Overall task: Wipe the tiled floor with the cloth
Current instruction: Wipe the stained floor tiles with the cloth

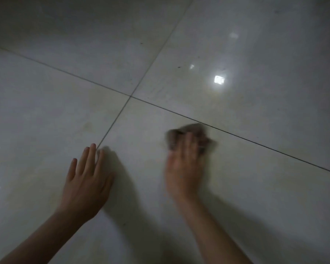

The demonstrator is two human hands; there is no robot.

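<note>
The glossy pale tiled floor [236,111] fills the head view, crossed by dark grout lines that meet near the middle. A dark crumpled cloth [194,133] lies on the near right tile, blurred by motion. My right hand [185,168] presses down on the cloth with its fingers stretched over it; only the cloth's far part shows past the fingertips. My left hand [88,180] lies flat on the near left tile with straight fingers, its fingertips close to a grout line, holding nothing.
Bright light reflections [219,80] shine on the far right tile, and another shows at the left edge. A few small dark specks [179,67] lie on the far tiles. Faint yellowish smears mark the tiles around the grout crossing [131,96].
</note>
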